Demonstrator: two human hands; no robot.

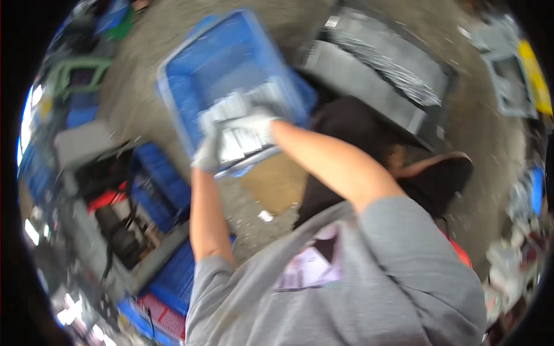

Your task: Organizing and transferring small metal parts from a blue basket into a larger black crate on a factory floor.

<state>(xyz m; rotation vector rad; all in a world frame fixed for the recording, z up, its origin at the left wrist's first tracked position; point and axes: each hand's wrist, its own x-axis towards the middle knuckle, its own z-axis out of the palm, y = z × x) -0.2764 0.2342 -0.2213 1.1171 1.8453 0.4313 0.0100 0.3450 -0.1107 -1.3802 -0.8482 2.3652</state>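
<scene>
Motion blurs both gloved hands over the near end of a blue plastic crate (179, 109). My left hand (206, 153) closes on the left end of a row of thin silver-white flat pieces (233, 145). At the other end of that row is my right hand (258, 125), its fingers curled over the top. More such pieces (271, 95) stand side by side in the crate just beyond my hands. What exactly they are cannot be made out, and single fingers are smeared.
A black crate with dark and silvery flat pieces (352, 69) lies at upper right, by my dark-trousered leg (346, 124). On the left stands a grey bin (144, 274) holding blue and black parts. Brown cardboard (276, 184) lies on the floor. Grey and yellow plastic parts (534, 75) are far right.
</scene>
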